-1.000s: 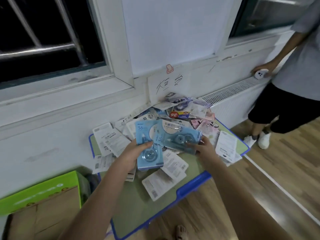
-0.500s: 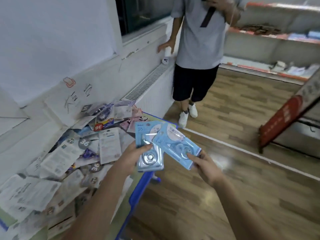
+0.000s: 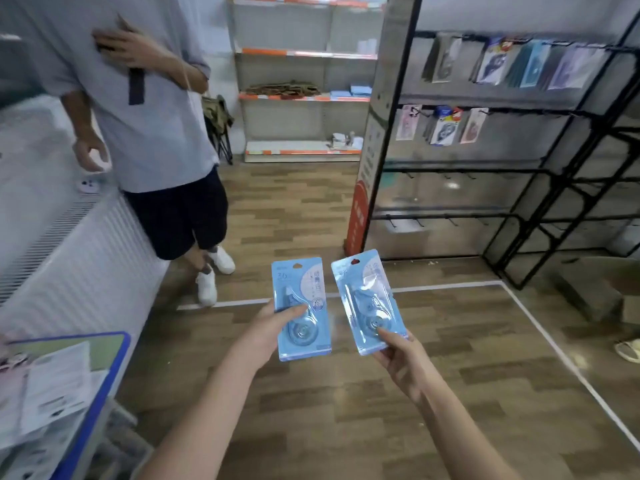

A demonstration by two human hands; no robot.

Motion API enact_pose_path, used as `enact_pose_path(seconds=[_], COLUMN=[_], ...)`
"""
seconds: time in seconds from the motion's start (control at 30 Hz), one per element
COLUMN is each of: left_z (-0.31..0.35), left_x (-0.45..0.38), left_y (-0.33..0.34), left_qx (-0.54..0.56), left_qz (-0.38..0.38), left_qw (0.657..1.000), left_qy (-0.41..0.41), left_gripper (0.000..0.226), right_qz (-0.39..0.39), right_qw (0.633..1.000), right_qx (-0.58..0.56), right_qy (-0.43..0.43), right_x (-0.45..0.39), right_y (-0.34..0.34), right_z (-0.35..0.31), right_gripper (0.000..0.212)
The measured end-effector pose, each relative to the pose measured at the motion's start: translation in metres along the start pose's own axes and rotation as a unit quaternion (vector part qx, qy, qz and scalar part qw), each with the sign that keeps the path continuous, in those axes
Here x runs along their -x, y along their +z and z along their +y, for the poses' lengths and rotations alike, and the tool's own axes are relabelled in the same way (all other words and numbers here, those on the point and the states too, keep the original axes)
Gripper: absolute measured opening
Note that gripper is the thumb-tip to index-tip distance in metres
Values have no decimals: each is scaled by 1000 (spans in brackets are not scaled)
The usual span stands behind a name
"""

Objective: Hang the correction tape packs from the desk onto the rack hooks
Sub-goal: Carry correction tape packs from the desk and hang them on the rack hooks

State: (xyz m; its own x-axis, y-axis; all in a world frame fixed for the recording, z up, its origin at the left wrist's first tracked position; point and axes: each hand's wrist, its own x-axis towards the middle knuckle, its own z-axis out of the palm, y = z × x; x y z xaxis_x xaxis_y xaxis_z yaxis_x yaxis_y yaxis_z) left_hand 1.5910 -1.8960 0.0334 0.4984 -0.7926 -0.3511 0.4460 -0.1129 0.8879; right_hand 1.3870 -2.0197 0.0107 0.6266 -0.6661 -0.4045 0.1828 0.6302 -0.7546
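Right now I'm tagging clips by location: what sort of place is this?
Probably a small stationery shop being stocked: a black rack with hooks holds hanging packs, open shelving lines the back wall, and more packs lie piled on a desk.

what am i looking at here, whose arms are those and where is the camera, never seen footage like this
There is no machine here. The camera sits on a person's head and looks forward and down, so the two bare arms reaching in from the bottom are the wearer's own.

The left hand holds one light blue correction tape pack, thumb across its front. The right hand pinches a second blue pack near its lower edge. Both packs are upright, side by side and apart, over a wooden floor.

At the lower left is the corner of a blue-edged desk with more packs piled on it. On the right stands a black rack; its upper hooks carry hanging packs, and several lower hooks look bare. A second person stands at the left, beside a white radiator.
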Motion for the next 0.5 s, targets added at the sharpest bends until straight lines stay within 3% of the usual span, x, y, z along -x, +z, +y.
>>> enact_pose_path(seconds=[0.07,0.3,0.5], left_z=[0,22,50], left_x=[-31,-133,-231], left_y=[55,221,328], left_qx=[-17,-58,-91], left_qz=[-41,-154,-221], left_qw=[999,986,971], left_qy=[-2,-10,15], left_gripper=[30,27,28], right_qz=[30,116,152], right_qw=[999,987,969], right_qx=[-8,-38,-82], right_qy=[-22,-105,-176], right_x=[-8,-45,-106], right_y=[-39,-148,-206], right_z=[-37,-155,-243], right_gripper=[44,22,23])
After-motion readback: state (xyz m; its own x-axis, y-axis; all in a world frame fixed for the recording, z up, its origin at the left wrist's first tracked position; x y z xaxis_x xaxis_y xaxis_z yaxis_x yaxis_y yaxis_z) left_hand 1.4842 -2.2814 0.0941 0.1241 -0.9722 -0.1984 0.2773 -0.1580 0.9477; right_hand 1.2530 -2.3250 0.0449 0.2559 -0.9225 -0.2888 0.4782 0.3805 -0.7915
